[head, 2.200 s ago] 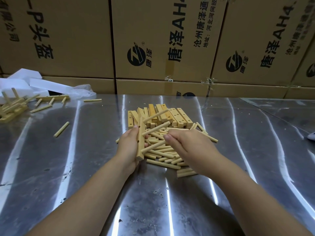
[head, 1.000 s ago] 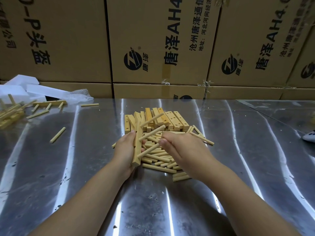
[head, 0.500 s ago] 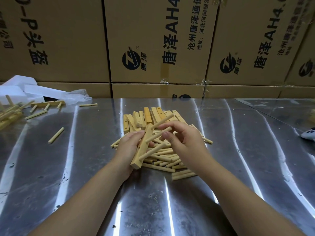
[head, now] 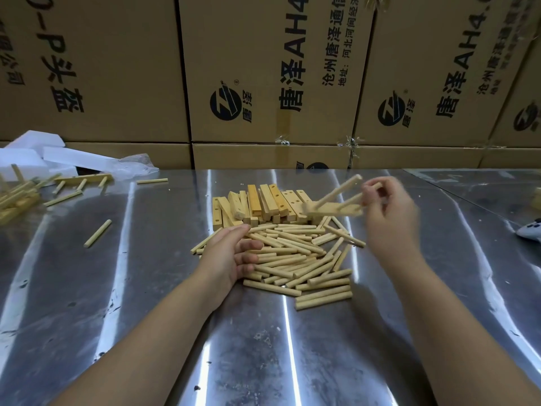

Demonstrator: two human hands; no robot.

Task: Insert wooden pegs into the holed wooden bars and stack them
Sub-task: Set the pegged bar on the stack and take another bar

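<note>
R hand (head: 392, 212) holds a pegged bar (head: 333, 208) up off the table, at about 1 o'clock from the peg pile (head: 298, 259). Thumb and fingertips pinch the top of one peg standing in it, so the bar hangs below (blurred, so exact finger placement is unclear). Gripping by a peg probably leaves the bar free to be set down flat. L hand (head: 231, 256) rests on the pile's 9 o'clock edge, palm turned inward, fingers loosely curled with small gaps and gripping nothing visible. It's likely parked there to take the next peg. Unpegged holed bars (head: 260, 203) lie bunched at 12 o'clock of the pile, close enough for either hand to reach. The stack of finished pieces (head: 17, 197) sits well apart at 9–10 o'clock, by the white foam (head: 35, 153), so the bar in hand looks done and due there. A stray peg (head: 98, 237) lies between, on the metal table (head: 263, 347).
</note>
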